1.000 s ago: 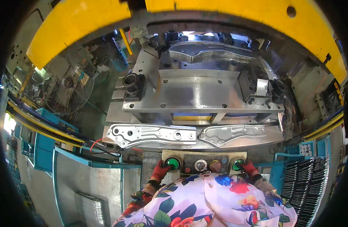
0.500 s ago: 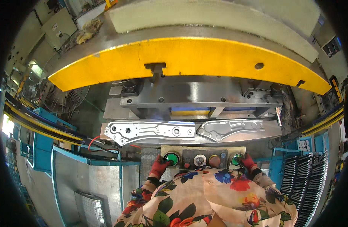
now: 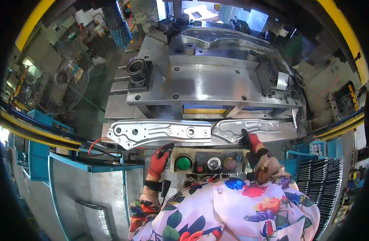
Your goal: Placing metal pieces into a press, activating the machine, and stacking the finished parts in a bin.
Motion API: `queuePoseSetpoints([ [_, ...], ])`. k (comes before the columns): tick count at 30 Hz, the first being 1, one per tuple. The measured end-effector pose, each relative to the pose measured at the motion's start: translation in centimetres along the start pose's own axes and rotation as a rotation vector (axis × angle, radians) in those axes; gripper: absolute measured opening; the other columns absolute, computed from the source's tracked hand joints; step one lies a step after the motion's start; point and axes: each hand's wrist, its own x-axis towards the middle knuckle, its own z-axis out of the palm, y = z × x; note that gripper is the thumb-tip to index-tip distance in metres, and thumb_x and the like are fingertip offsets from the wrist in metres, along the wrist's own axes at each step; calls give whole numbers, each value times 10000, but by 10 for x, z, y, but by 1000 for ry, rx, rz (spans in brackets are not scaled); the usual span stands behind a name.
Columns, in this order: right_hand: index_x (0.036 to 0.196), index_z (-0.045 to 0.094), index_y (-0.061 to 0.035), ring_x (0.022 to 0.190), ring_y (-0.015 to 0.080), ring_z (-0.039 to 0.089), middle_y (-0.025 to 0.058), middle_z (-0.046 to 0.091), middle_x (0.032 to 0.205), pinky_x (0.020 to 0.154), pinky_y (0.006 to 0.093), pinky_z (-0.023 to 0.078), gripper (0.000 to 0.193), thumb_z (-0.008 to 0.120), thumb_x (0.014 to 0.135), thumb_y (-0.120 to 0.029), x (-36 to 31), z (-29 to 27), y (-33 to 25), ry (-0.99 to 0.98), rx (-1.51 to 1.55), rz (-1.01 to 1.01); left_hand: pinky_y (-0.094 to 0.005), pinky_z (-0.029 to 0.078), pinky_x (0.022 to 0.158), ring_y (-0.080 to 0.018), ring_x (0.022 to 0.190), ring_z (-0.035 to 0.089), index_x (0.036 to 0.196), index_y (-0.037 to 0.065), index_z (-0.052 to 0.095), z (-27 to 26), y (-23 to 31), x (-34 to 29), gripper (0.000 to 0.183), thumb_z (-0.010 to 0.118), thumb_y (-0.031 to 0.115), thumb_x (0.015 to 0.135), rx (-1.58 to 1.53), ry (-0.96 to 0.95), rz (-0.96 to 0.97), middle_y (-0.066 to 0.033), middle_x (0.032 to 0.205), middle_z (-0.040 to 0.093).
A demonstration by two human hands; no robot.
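My left hand (image 3: 158,161), in a red glove with dark fingertips, hangs just left of the control box (image 3: 200,150). Its fingers are loosely extended with nothing in them, a little short of the long stamped metal part (image 3: 160,134) with round holes. Over the near edge of a second, unpierced stamped part (image 3: 256,128) is my right hand (image 3: 252,142), gloved alike. Its dark fingertips are apart and reach onto that part; contact is hard to make out. Both parts lie end to end on the front ledge of the press die (image 3: 204,82).
A third stamped part (image 3: 224,37) rests farther back on the die. The control box carries a green button (image 3: 183,162). Stacked metal parts stand in a rack (image 3: 317,180) at right and a bin (image 3: 62,180) at left. A fan (image 3: 60,92) is at far left.
Both hands have left the green buttons and moved forward, the right one to the unpierced part. The yellow press beam has risen out of the way, uncovering the die and the part at the back.
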Motion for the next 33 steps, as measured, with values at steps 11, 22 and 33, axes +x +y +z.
queuePoseSetpoints([
  [11, 1107, 469, 25, 751, 300, 591, 200, 592, 930, 624, 380, 468, 403, 569, 744, -117, -44, -53, 25, 194, -457, -720, -257, 424, 700, -106, 784, 514, 1110, 11, 546, -24, -24, 16, 347, 590, 199, 822, -13, -48, -133, -57, 895, 598],
  [22, 1232, 397, 36, 966, 208, 537, 148, 518, 1141, 875, 310, 405, 430, 524, 857, -131, -158, -61, 2, 519, -113, -973, -325, 305, 966, -203, 1105, 449, 1195, 62, 500, -20, 133, 6, 425, 581, 127, 783, 202, -565, 135, -98, 1174, 522],
  [33, 1023, 558, -1, 720, 252, 548, 154, 587, 813, 678, 354, 424, 300, 518, 841, -236, -168, 45, -206, -317, -1025, -1173, -278, 422, 839, -131, 959, 534, 1160, 49, 517, 7, 264, 150, 378, 607, 152, 808, 409, -385, 613, -81, 1070, 584],
])
